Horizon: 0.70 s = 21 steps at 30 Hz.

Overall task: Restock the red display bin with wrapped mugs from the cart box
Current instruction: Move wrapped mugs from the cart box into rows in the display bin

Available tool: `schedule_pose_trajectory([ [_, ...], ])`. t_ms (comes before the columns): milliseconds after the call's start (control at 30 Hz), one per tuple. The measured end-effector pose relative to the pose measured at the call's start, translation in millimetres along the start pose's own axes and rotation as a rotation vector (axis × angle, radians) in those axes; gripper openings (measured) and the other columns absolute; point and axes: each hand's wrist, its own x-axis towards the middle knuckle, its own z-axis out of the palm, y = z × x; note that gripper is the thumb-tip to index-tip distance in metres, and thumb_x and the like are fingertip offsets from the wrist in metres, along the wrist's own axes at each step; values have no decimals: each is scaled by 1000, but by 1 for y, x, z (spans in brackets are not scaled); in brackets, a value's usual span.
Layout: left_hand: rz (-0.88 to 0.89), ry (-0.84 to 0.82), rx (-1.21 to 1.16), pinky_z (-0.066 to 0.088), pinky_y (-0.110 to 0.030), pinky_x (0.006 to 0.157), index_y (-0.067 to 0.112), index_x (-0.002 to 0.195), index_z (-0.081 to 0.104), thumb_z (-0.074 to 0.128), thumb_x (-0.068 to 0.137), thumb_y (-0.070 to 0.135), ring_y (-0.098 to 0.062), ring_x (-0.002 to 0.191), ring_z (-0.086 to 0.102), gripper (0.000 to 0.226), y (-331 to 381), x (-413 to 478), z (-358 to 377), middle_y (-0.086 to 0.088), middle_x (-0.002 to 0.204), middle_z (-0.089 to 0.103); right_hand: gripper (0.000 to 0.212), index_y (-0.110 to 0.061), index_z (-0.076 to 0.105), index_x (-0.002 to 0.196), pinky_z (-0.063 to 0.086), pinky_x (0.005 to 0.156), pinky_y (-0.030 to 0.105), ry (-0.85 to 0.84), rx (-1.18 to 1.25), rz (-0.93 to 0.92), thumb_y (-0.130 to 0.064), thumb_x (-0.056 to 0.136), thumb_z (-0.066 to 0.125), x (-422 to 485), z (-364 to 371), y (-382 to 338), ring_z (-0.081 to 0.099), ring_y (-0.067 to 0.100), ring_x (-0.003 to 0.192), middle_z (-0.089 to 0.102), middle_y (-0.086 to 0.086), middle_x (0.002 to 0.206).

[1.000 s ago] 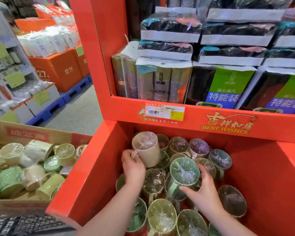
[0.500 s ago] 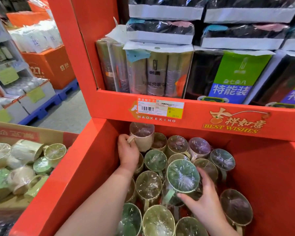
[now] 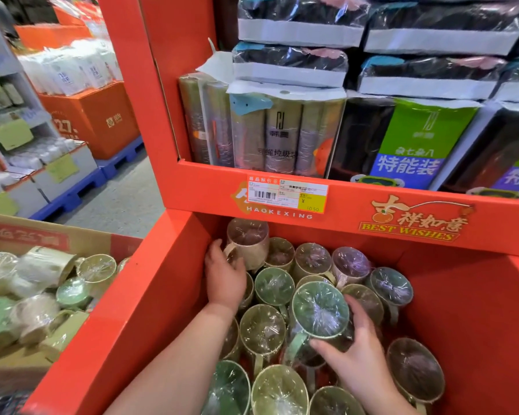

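Observation:
The red display bin (image 3: pixel 150 298) fills the lower middle and holds several plastic-wrapped mugs standing upright. My left hand (image 3: pixel 224 278) reaches into the bin's far left corner and grips a beige wrapped mug (image 3: pixel 247 242) by its handle side. My right hand (image 3: pixel 358 359) is closed around a green wrapped mug (image 3: pixel 319 314) that sits raised on top of the others near the middle. The cardboard cart box (image 3: pixel 30 238) at the lower left holds more wrapped mugs (image 3: pixel 42 283) lying jumbled.
A red shelf lip with a price tag (image 3: pixel 288 194) overhangs the bin's back. Packs of rolled bags (image 3: pixel 279 130) fill the shelf above. The right half of the bin (image 3: pixel 477 324) shows bare red floor. Orange crates and blue pallets (image 3: pixel 102 121) line the aisle at left.
My left hand has carried the beige mug back and left, down into the bin's far left corner. My right hand keeps the green mug in about the same spot. The view has shifted closer.

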Motion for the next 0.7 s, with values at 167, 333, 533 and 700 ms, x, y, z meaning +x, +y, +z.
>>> schedule_pose_trajectory([
  [167, 128, -242, 517, 28, -37, 111, 18, 138, 38, 51, 92, 30, -27, 137, 27, 50, -4, -50, -20, -6, 150, 27, 93, -32, 29, 141, 36, 109, 43, -9, 13, 24, -26, 67, 84, 22, 4, -8, 39, 23, 132, 36, 1, 146],
  [333, 223, -730, 932, -2, -50, 117, 27, 148, 17, 34, 95, 54, -28, 146, -4, 63, -20, -82, -28, -3, 159, 2, 95, -22, 29, 145, 28, 109, 33, -51, -15, -1, -24, 68, 84, 61, 6, -22, 35, 22, 135, 35, 4, 149],
  [533, 306, -843, 993, -9, -58, 114, 29, 150, 8, 32, 92, 60, -23, 139, -32, 70, -48, -86, -33, -2, 157, -20, 84, -20, 34, 141, 39, 102, 31, -94, 14, -49, -21, 72, 81, 101, 11, -33, 50, 15, 118, 53, 1, 129],
  [700, 285, -858, 970, -12, -57, 114, 27, 150, 10, 32, 93, 58, -23, 137, -35, 69, -47, -86, -32, -1, 156, -23, 82, -18, 32, 143, 40, 86, 24, -94, -31, -12, -22, 75, 79, 133, 17, -35, 59, 27, 105, 63, 9, 118],
])
